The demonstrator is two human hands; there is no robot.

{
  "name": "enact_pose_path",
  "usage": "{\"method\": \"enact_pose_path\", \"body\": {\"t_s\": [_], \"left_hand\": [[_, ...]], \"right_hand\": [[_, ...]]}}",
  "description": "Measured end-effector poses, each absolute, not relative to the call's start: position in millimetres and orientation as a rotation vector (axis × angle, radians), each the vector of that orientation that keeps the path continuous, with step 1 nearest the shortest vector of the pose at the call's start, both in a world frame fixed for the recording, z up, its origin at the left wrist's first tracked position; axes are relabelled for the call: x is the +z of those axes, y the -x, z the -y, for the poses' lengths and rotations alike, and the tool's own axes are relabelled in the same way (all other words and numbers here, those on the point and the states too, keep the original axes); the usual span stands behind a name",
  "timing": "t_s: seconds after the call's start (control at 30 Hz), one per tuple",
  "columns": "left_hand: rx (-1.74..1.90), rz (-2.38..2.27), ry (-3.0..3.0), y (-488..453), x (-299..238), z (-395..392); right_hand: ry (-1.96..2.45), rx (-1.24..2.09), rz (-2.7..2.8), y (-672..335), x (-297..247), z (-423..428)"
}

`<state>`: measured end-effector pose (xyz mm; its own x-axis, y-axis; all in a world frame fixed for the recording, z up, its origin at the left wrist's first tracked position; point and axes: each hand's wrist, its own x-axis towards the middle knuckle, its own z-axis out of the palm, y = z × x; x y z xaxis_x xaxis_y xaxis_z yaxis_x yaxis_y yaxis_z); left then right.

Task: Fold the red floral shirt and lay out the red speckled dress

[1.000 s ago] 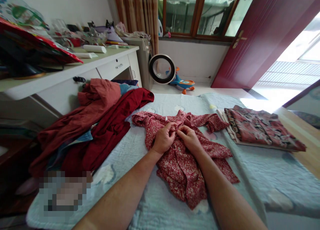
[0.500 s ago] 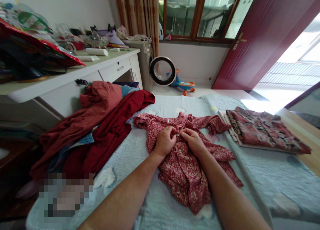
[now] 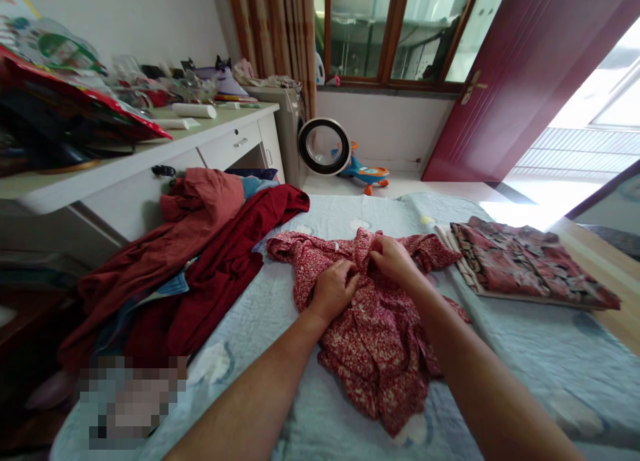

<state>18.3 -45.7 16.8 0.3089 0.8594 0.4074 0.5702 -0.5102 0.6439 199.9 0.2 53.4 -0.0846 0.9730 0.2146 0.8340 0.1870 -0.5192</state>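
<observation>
A red and white floral shirt [image 3: 370, 334] lies spread on the bed, its collar away from me and its sleeves out to both sides. My right hand [image 3: 393, 261] pinches the front edge of the shirt close to the collar. Lower down and to the left, my left hand [image 3: 334, 291] rests on the shirt's front with its fingers drawn together on the cloth. A small white label shows inside the neck. Buttons between the fingers are too small to make out.
Folded patterned clothes [image 3: 530, 261] lie to the right on the light blue bedsheet [image 3: 555, 367]. A heap of dark red clothes [image 3: 215, 267] covers the left side. Beyond are a cluttered white desk [image 3: 240, 124], an open washing machine door [image 3: 325, 146] and a blue ride-on toy [image 3: 365, 173].
My right hand has moved up the shirt front toward the collar, away from my left hand. My left hand has shifted slightly down, and the shirt's right lower part has shifted.
</observation>
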Motion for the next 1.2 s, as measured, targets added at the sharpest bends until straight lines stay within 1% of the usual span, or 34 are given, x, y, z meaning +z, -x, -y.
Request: {"method": "enact_pose_path", "body": {"t_s": [0.07,0.17,0.27,0.37,0.5,0.57,0.63,0.73,0.8,0.87,1.0,1.1,1.2], "left_hand": [[1.063,-1.223,-2.219,-18,18,47],[1.087,-1.094,-2.252,-17,20,49],[1.105,-0.971,-2.239,-17,23,53],[1.154,-0.921,-2.180,-20,28,59],[1.237,-0.851,-2.047,-28,41,71],[1.233,-0.797,-1.982,-32,52,78],[1.115,-0.723,-1.977,-33,64,85],[0.747,-0.543,-2.072,-28,83,94],[0.543,-0.479,-2.147,-20,93,96],[0.462,-0.541,-2.220,-10,100,93],[0.549,-0.946,-2.342,7,100,68],[0.614,-1.396,-2.422,15,85,37],[0.620,-1.516,-2.394,17,59,15]], "right_hand": [[1.740,0.200,1.956,-198,49,-9],[1.660,0.206,1.913,-194,35,-17],[1.472,0.271,1.787,-192,21,-19],[1.346,0.396,1.598,-193,18,-17],[1.259,0.634,1.334,-194,36,-7],[1.184,0.697,1.284,-194,50,2],[1.109,0.676,1.323,-194,63,14],[1.056,0.611,1.455,-195,74,32],[1.039,0.663,1.519,-196,73,41],[1.023,0.752,1.528,-197,68,49],[1.104,0.862,1.478,-196,53,55],[1.148,0.808,1.476,-191,39,55],[1.133,0.756,1.469,-186,19,50]]}}
